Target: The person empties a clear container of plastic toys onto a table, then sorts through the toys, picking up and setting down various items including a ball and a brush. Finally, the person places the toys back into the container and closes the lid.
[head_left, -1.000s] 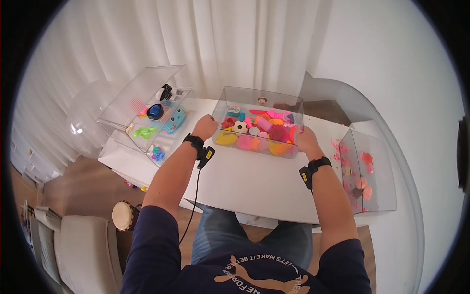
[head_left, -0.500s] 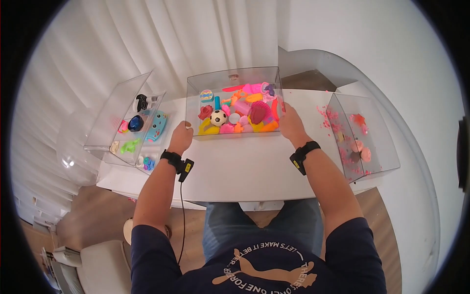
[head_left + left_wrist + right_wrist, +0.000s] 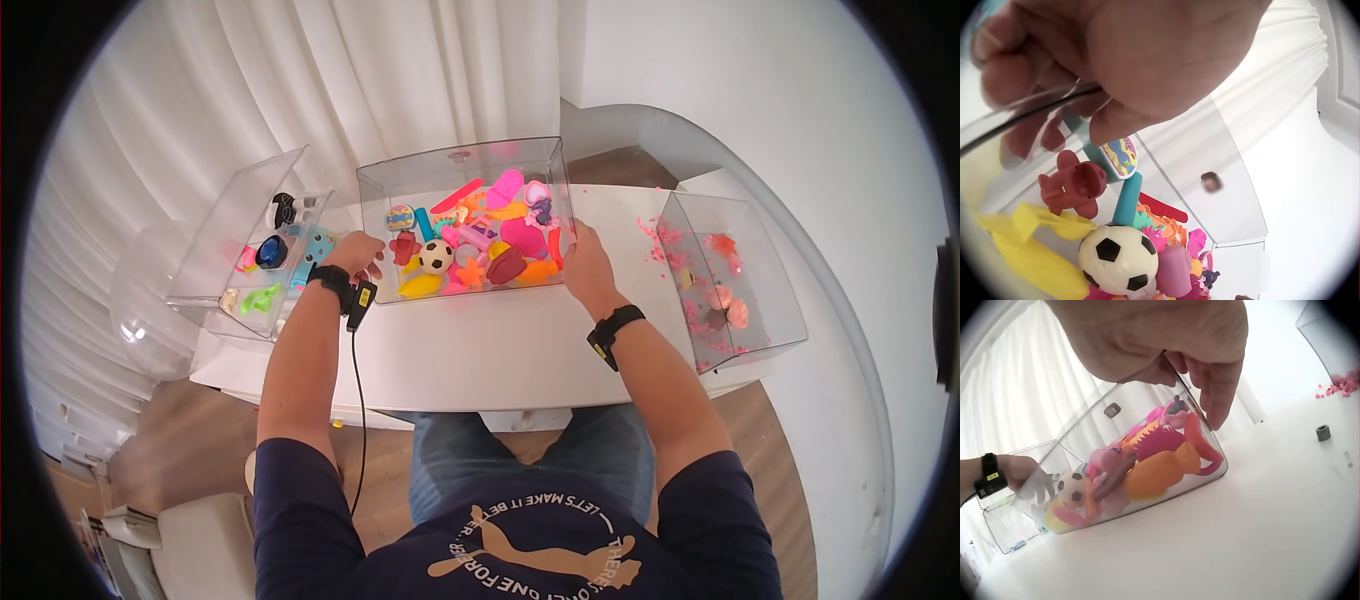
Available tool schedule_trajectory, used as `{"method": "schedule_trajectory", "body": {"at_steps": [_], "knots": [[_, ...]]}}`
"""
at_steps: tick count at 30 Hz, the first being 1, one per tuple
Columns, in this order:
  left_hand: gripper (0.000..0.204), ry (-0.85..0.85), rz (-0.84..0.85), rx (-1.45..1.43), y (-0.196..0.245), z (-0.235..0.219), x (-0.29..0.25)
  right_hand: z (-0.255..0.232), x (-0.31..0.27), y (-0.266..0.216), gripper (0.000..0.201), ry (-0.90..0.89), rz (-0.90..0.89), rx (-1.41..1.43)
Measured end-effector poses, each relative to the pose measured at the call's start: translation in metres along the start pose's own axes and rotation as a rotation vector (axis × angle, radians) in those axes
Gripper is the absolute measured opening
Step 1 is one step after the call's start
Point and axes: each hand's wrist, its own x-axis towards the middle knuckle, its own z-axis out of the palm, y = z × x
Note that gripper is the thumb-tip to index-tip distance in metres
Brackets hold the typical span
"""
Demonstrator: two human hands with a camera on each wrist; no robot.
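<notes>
A clear plastic box (image 3: 400, 178) full of colourful toys stands on the white table. My right hand (image 3: 590, 265) grips its right wall at the rim, with fingers and palm on either side of the edge in the right wrist view. At the opposite end my left hand (image 3: 357, 252) is over the left wall, its fingers loosely bent around the rim without a toy in them. Beneath it lie a red toy (image 3: 1072, 182), a toy soccer ball (image 3: 1118, 259), a yellow toy (image 3: 1041, 259) and a teal box with a patterned lid (image 3: 1121, 156). Pink and orange pieces crowd the right half.
On the left, clear stacked boxes (image 3: 215, 225) hold a blue round item and a green toy. A clear box (image 3: 765, 300) at the right has pink pieces, with pink bits (image 3: 658, 238) scattered beside it. A small grey cylinder (image 3: 1323, 432) sits on the table.
The toys in the middle box have shifted about. My left hand has moved from the box's front left corner to over its left wall. My right hand stays at the right wall.
</notes>
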Motion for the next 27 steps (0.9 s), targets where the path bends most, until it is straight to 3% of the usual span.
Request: {"method": "schedule_trajectory", "body": {"at_steps": [1,4,7,13,17,25,27], "knots": [[0.033,-0.015,-0.008,-0.032,-0.002,0.001,0.000,0.001,-0.001,0.001,0.046,0.011,-0.013,-0.001],[0.030,0.069,0.239,-0.142,-0.027,0.014,0.016,0.002,0.000,0.005,0.045,0.016,-0.047,-0.010],[0.029,0.428,0.335,-0.147,-0.041,0.038,0.032,-0.006,-0.004,-0.006,0.045,-0.017,-0.005,-0.001],[0.027,0.669,0.437,0.089,-0.034,0.045,0.007,-0.004,-0.014,-0.004,0.046,0.018,0.009,-0.016],[0.027,0.706,0.456,0.069,-0.031,0.049,-0.001,-0.003,-0.013,0.001,0.046,0.035,-0.004,-0.038],[0.028,0.699,0.422,0.110,-0.025,0.056,0.004,-0.016,0.007,0.016,0.048,-0.096,0.003,-0.133],[0.028,0.701,0.420,0.097,-0.023,0.058,0.004,-0.024,0.016,0.021,0.052,-0.107,-0.075,-0.167]]}}
